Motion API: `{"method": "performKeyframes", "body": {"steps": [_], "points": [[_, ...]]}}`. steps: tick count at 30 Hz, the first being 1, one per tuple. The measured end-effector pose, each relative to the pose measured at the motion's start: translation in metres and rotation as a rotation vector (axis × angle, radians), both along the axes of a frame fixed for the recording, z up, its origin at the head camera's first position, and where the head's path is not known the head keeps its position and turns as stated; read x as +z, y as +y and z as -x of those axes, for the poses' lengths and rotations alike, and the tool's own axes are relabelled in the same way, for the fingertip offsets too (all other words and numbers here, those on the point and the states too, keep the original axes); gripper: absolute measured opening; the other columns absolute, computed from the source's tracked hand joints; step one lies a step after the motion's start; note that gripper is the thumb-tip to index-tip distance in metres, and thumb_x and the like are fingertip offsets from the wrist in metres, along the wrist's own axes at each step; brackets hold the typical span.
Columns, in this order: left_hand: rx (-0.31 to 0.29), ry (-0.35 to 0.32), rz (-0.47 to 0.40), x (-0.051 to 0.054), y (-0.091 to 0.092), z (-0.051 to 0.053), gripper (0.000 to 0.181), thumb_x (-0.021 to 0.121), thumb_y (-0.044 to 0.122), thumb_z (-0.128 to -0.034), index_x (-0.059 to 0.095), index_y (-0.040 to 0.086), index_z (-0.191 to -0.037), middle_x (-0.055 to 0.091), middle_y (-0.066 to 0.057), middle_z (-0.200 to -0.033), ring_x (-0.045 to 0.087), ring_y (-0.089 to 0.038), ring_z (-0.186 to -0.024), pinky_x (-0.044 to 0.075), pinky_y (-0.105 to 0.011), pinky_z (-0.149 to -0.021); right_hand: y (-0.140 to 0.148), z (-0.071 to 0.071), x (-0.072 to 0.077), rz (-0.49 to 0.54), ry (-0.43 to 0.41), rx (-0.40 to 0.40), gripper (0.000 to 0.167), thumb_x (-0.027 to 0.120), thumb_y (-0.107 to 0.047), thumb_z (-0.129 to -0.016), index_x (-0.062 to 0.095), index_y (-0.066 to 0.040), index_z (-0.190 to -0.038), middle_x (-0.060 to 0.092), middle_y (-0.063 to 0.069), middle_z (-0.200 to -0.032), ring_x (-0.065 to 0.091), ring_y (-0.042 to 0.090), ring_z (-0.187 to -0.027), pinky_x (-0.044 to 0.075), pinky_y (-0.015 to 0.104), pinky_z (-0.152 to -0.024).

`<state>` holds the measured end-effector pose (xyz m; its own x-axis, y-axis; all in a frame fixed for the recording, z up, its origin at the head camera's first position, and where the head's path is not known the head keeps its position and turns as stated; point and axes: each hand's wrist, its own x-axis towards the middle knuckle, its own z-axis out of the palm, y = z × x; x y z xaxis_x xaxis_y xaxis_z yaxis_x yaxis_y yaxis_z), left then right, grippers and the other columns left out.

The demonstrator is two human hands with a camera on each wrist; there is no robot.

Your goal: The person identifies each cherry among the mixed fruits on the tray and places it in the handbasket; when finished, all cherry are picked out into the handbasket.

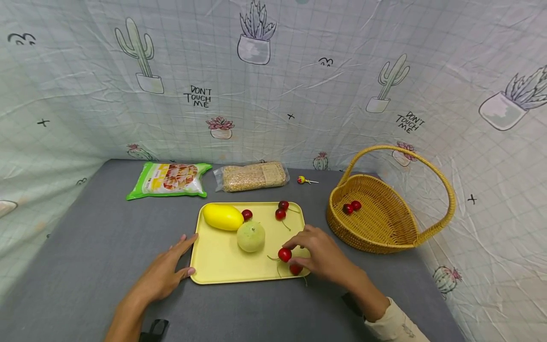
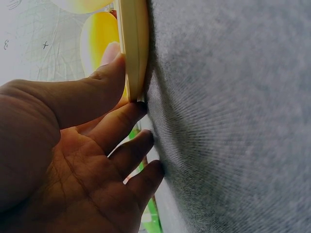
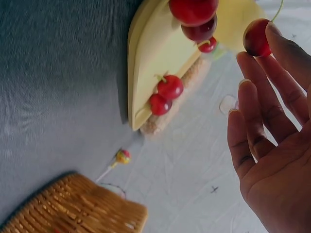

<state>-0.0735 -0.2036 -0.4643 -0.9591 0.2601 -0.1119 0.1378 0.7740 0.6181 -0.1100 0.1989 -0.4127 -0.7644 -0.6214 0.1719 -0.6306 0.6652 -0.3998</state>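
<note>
Head view, clock positions taken from tray centre, 12 o'clock farthest from the person. The right hand (image 1: 318, 254) pinched a round, glossy red cherry with a thin green stem (image 1: 285, 254) between thumb and fingertips, above the flat, yellow, rectangular tray (image 1: 218, 267) at about 4 o'clock; the remaining fingers were spread loosely, per right wrist view. The left hand (image 1: 164, 271) was wide, with extended fingers and thumb touching the tray's rim near 9 o'clock.

On the tray: a smooth, bright-yellow oblong fruit (image 1: 223, 217) at 10–11 o'clock; a pale-green round fruit (image 1: 250, 236) near centre; a single dark-red cherry (image 1: 247, 215) at 12; a pair of stemmed red cherries (image 1: 280, 210) between 1 and 2; another red cherry (image 1: 296, 269) at 4, partly hidden by the thumb.

The golden woven basket with arched handle (image 1: 363, 243) stood on the grey desk (image 1: 248, 313) near 3 o'clock. Two dark-red cherries (image 1: 348, 209) lay inside, touching, toward the basket's own 10 o'clock.
</note>
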Motion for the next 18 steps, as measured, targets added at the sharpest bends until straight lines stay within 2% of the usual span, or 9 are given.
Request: {"method": "performKeyframes", "body": {"steps": [13,18], "points": [[-0.005,0.002,-0.02,-0.001,0.0,-0.001,0.084,0.081,0.011,-0.0921,0.038,0.009,-0.165,0.033,-0.036,-0.166,0.035,-0.063,-0.149,0.031,-0.08,-0.117,0.023,0.003,0.013,0.016,0.088,-0.119,0.035,0.095,-0.023,-0.08,0.083,-0.023,-0.112,0.077,-0.01,-0.099,0.06,0.009,-0.087,0.054,0.024,-0.073],[-0.004,0.001,-0.019,-0.001,-0.001,-0.001,0.084,0.081,0.013,-0.0922,0.038,0.01,-0.165,0.033,-0.036,-0.166,0.035,-0.065,-0.148,0.031,-0.08,-0.117,0.034,0.006,0.018,0.017,0.124,-0.146,0.036,0.096,-0.018,-0.078,0.083,-0.022,-0.112,0.079,-0.009,-0.101,0.065,0.015,-0.089,0.058,0.028,-0.076]]}}
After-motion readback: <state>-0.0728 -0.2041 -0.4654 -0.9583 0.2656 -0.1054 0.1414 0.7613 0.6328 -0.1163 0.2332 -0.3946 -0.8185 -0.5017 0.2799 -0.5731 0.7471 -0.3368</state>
